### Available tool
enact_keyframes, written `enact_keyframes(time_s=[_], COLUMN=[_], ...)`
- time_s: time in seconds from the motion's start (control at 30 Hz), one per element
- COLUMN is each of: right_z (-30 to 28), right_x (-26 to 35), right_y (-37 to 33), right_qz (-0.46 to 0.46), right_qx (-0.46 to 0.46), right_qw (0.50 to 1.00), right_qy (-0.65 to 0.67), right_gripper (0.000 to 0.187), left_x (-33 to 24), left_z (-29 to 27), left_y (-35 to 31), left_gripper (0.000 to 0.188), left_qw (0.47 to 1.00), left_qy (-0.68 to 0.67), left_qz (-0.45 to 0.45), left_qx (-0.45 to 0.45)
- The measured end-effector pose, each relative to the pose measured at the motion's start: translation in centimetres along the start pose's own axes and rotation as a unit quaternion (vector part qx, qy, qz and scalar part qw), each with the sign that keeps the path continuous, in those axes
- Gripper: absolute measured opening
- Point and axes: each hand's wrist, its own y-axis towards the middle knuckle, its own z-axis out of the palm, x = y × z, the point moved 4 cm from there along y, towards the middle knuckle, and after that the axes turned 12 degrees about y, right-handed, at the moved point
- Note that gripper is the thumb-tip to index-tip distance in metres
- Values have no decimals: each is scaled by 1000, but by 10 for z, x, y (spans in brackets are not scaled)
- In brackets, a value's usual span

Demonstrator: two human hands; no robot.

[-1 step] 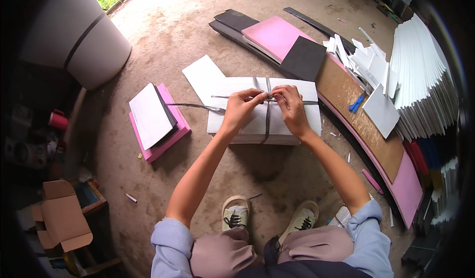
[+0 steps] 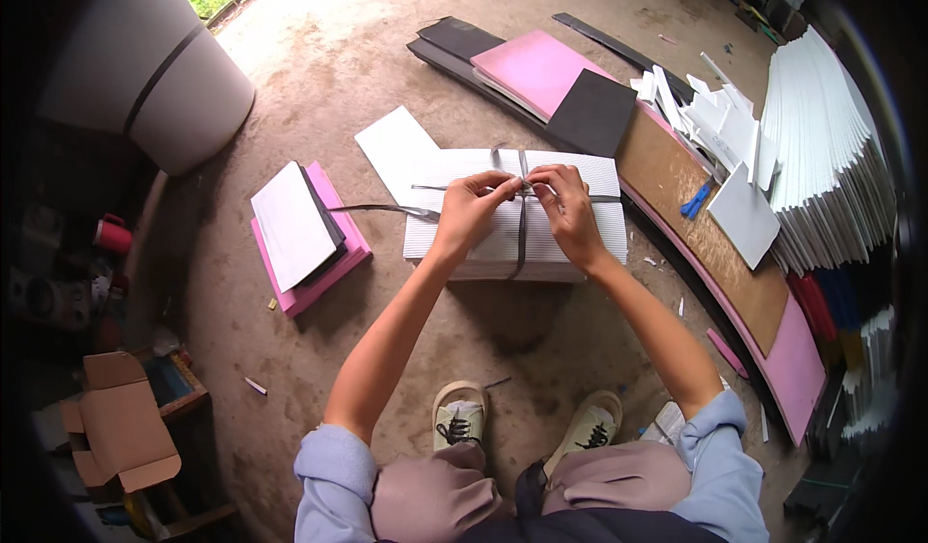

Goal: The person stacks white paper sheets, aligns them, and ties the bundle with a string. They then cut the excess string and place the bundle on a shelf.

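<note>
A stack of white ribbed sheets [image 2: 601, 229] sits on the floor in front of me, bound crosswise by a dark grey strap [image 2: 522, 239]. My left hand [image 2: 470, 216] and my right hand [image 2: 568, 218] meet over the crossing on top of the stack. Each pinches the strap between thumb and fingers, and the fingertips partly hide the knot area. One long tail of strap runs left off the stack toward a small pile of pink boards [image 2: 336, 271], where a white sheet [image 2: 285, 219] lies uppermost. Another flat white sheet [image 2: 394, 152] lies beside the stack's far left corner.
To the right stretches a long row of boards, with a brown panel [image 2: 667, 176], pink sheets [image 2: 541, 65] and a black piece [image 2: 592, 113]. A blue tool [image 2: 695, 201] rests on it near white offcuts. A cardboard box [image 2: 126, 422] and a large white roll [image 2: 193, 89] stand left.
Both hands stay over the crossing with only tiny finger movement. The short strap end beyond them has shifted slightly.
</note>
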Motion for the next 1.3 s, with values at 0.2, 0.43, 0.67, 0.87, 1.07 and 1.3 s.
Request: enact_keyframes(time_s=[0.2, 0.43, 0.67, 0.87, 1.07, 1.3], right_z=[-15, -50, -171, -182, -18, -15], right_x=[0, -8, -17, -12, 2, -28], right_y=[10, -1, 6, 16, 31, 37], right_qz=[58, 402, 361, 59, 123, 268], right_qx=[56, 55, 10, -130, 191, 12], right_qw=[997, 824, 919, 901, 964, 960], right_qy=[-6, 395, 158, -410, -141, 84], right_gripper=[18, 21, 41, 40, 41, 37], left_x=[4, 9, 4, 2, 3, -7], left_z=[3, 4, 1, 10, 6, 7], left_y=[5, 8, 6, 9, 6, 0], left_gripper=[24, 26, 25, 25, 27, 30], left_qw=[1000, 1000, 999, 998, 995, 948], left_qy=[-1, 24, 36, 32, 73, 246], left_qz=[-9, 19, 4, 40, 26, 58], left_qx=[-1, 1, -14, -47, -63, -192])
